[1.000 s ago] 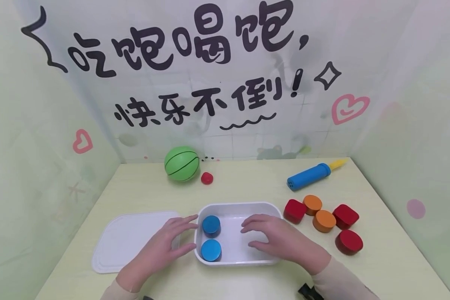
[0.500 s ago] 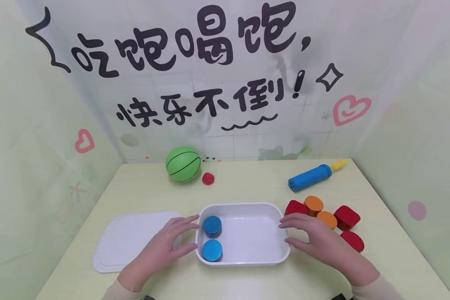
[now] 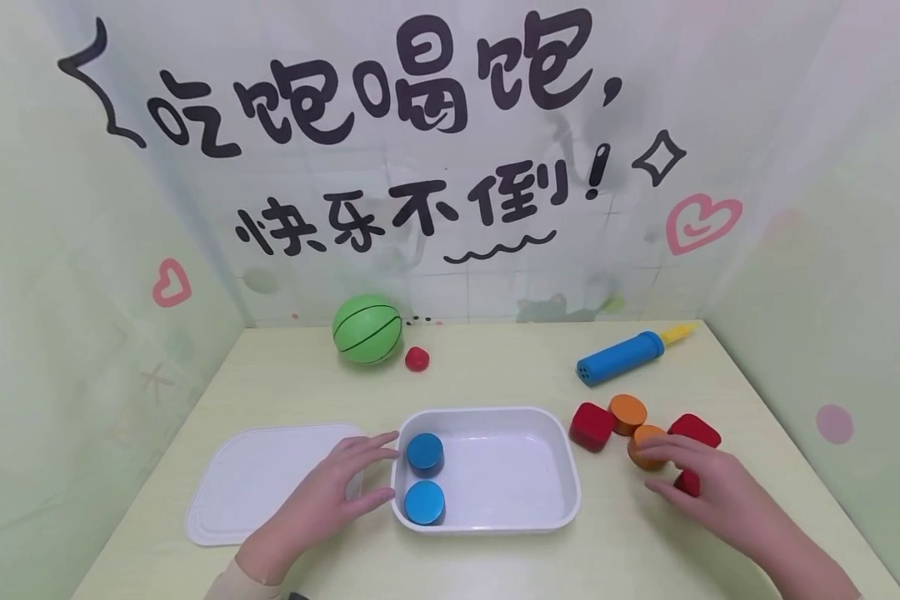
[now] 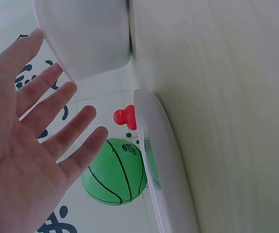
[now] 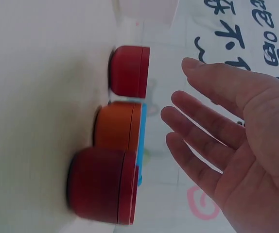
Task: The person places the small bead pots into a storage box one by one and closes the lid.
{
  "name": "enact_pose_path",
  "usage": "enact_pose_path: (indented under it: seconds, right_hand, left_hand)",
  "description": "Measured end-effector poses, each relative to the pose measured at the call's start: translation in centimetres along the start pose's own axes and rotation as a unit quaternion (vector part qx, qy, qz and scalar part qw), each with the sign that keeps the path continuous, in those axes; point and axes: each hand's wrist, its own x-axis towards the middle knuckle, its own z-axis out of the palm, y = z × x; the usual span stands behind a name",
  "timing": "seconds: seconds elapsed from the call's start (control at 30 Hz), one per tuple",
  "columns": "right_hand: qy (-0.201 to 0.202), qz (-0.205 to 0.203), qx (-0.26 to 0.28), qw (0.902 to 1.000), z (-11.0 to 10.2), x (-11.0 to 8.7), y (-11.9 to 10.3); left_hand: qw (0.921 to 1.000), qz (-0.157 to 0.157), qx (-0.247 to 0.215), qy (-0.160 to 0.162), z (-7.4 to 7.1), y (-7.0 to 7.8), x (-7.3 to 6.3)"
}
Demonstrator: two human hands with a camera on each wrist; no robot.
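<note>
My left hand point(image 3: 330, 487) has its fingers spread at the left rim of a white rectangular container point(image 3: 487, 531); in the left wrist view its fingertips meet the container's edge. Two round blue tins, a farther one point(image 3: 424, 452) and a nearer one point(image 3: 424, 502), stand inside against the left wall. Over the group at right hovers my right hand point(image 3: 712, 492), holding nothing, thumb apart from the fingers. Nearest its fingertips is an orange round tin point(image 3: 642, 454). A red tin point(image 3: 687, 482) is mostly hidden below the hand, and another red tin point(image 3: 696, 427) lies behind it.
A squarish red tin point(image 3: 592, 427) and a second orange tin point(image 3: 627, 414) stand right of the container. At the back are a blue pump point(image 3: 621, 358), a small red toy point(image 3: 417, 359) and a green ball point(image 3: 368, 329). A white lid point(image 3: 270, 475) lies at left.
My right hand has moved right, from above the container, past its right rim, to over the orange and red tins. The left hand has stayed at the left rim.
</note>
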Motion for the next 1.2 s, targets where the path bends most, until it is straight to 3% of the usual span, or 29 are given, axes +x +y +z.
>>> enact_pose_path:
  seconds: [0.2, 0.5, 0.83, 1.2]
  right_hand:
    - [-0.020, 0.059, -0.051, 0.9967, -0.9, -1.1, 1.6]
    - [-0.087, 0.140, -0.058, 0.9846, -2.6, -2.6, 3.5]
    - [-0.096, 0.138, -0.052, 0.9844, -2.3, -3.3, 4.6]
    - [-0.065, 0.115, -0.056, 0.9896, -1.8, -3.9, 5.4]
  left_hand:
    - [1.0000, -0.006, 0.000, -0.006, -0.1, 0.0, -0.1]
    - [0.9999, -0.011, 0.000, -0.013, 0.0, 0.0, 0.1]
    - [1.0000, -0.008, -0.001, -0.004, 0.2, -0.1, 0.0]
    - [1.0000, -0.005, -0.003, -0.004, 0.1, 0.0, 0.0]
